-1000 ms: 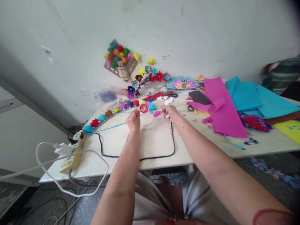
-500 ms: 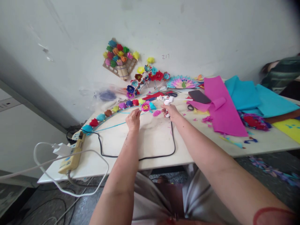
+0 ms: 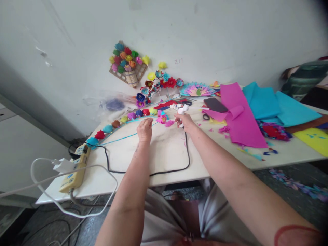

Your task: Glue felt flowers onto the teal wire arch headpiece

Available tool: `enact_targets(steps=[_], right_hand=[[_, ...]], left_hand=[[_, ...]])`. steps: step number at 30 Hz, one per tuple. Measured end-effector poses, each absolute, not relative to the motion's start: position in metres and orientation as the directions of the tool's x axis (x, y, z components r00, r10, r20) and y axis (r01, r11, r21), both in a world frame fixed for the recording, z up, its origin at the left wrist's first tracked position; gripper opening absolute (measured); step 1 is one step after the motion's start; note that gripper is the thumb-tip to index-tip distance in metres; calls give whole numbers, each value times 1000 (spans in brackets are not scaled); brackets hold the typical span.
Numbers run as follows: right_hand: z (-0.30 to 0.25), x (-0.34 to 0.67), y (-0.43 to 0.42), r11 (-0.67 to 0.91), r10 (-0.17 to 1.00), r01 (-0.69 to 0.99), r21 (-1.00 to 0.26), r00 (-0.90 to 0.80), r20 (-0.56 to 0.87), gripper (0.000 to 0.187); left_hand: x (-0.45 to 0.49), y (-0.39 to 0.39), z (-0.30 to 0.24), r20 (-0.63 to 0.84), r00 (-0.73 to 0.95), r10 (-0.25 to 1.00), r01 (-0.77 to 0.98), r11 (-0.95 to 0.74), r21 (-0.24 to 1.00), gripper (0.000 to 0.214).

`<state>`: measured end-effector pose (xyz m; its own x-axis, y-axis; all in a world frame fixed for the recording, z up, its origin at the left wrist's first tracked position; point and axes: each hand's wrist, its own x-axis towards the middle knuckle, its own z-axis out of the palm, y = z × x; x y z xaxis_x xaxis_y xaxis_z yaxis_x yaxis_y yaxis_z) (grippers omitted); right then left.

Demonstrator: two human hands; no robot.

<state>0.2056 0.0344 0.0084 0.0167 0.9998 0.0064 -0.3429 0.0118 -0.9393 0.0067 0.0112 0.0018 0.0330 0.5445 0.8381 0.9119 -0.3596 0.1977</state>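
My left hand (image 3: 145, 130) is pinched closed at the stem side of a pink paper flower (image 3: 162, 118) with a yellow centre. The fingertips partly hide where they grip it. My right hand (image 3: 185, 122) is wrapped round the handle of a white glue gun (image 3: 182, 109), whose nozzle points left above the flower. A loose pink petal (image 3: 169, 123) lies just beneath, between the two hands. Behind my left hand, a curved row of coloured paper flowers (image 3: 123, 119) runs along a blue-wrapped hoop, with a thin blue strand (image 3: 118, 139) across it.
A black cord (image 3: 169, 173) loops over the white table to a power strip (image 3: 74, 174) at left. Pink paper (image 3: 235, 116), blue paper (image 3: 294, 106), a phone (image 3: 215, 105) and scissors (image 3: 206, 117) lie at right. Finished flowers (image 3: 169, 82) stand by the wall.
The pink flower has turned and tipped slightly down toward the loose petal. My hands keep their holds. The whole view has shifted a little.
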Motion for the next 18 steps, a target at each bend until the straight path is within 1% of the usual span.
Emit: enact_targets(steps=[3,6,8,13,18], right_hand=[[8,206,35,24,999,-343,-939,34,13,9],[7,207,36,21,1000,-358,-933,28,12,10],[7,207,37,24,1000,-366,-930,27,15,10],[7,207,37,47,999,-357,-933,39,35,10],[7,207,37,31,998,-343,-939,54,14,11]], left_hand=[[14,4,10,858,107,503,925,-366,99,22],[20,-2,16,881,124,456,939,-341,44,21],[22,-5,18,883,143,447,942,-336,18,22],[28,-8,19,865,157,476,945,-327,9,26],[31,-8,16,853,183,488,943,-333,-11,24]])
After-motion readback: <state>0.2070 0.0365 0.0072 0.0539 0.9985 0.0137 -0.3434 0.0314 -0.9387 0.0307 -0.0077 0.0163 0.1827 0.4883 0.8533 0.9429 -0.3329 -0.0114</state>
